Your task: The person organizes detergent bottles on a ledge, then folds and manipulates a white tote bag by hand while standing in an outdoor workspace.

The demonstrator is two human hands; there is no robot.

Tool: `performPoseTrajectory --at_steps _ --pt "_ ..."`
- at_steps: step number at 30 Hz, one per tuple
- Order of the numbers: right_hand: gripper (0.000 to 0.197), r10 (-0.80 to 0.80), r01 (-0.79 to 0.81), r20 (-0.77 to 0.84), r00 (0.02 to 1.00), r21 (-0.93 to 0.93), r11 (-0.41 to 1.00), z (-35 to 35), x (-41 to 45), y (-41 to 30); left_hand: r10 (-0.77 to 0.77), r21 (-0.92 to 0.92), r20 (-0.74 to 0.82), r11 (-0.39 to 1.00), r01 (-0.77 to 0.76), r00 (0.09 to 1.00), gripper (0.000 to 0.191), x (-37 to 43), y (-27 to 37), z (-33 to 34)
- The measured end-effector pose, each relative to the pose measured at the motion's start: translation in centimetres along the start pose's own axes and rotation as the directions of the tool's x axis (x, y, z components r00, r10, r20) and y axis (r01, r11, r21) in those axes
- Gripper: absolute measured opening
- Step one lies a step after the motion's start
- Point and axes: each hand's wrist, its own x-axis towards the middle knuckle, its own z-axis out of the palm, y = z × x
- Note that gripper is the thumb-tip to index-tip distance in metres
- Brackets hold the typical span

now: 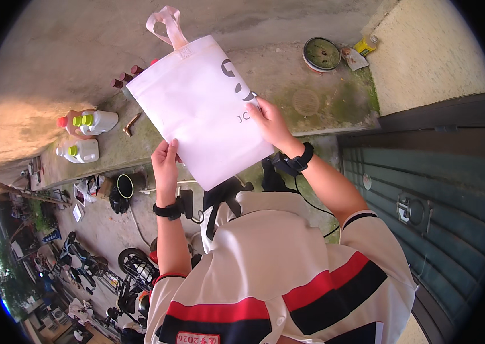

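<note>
A flat, pale pink tote bag (199, 116) is held up in front of me, tilted, with its looped fabric handle (169, 26) sticking out past the top edge. Dark printed marks and lettering run along its right side. My left hand (166, 161) pinches the left edge low down, thumb on the front face. On the right edge, my right hand (270, 122) grips the bag with the thumb across the print and the fingers mostly behind it. Both wrists wear black straps with small devices. The bag hides part of the ledge behind it.
A concrete ledge (276, 73) carries plastic jugs (100, 122), dark-capped bottles partly behind the bag, a round mossy dish (322, 53) and a yellow carton (365, 45). At right is a green metal door (423, 185). Bicycles and a motorbike (137, 266) stand at lower left.
</note>
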Motion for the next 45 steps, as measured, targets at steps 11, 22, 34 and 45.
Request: performPoseTrajectory --at_steps 11,22,34,45 --pt "0.027 0.155 -0.087 0.213 0.965 -0.297 0.951 0.4 -0.6 0.5 -0.072 -0.189 0.116 0.978 0.093 0.991 0.028 1.6 -2.6 -2.3" --pt "0.034 0.215 -0.048 0.211 0.954 -0.598 0.8 2.6 -2.0 -1.0 0.034 -0.333 0.164 0.943 0.023 0.986 0.036 3.7 -9.2 -5.0" --pt "0.04 0.197 0.036 0.287 0.937 -0.641 0.766 2.8 -1.7 -1.0 -0.055 -0.472 0.307 0.858 0.202 0.95 0.034 2.6 -12.5 -9.0" --pt "0.037 0.138 0.104 0.399 0.907 -0.528 0.843 4.0 1.2 2.3 -0.153 -0.435 -0.092 0.895 0.099 0.984 0.027 -0.2 -12.9 -8.6"
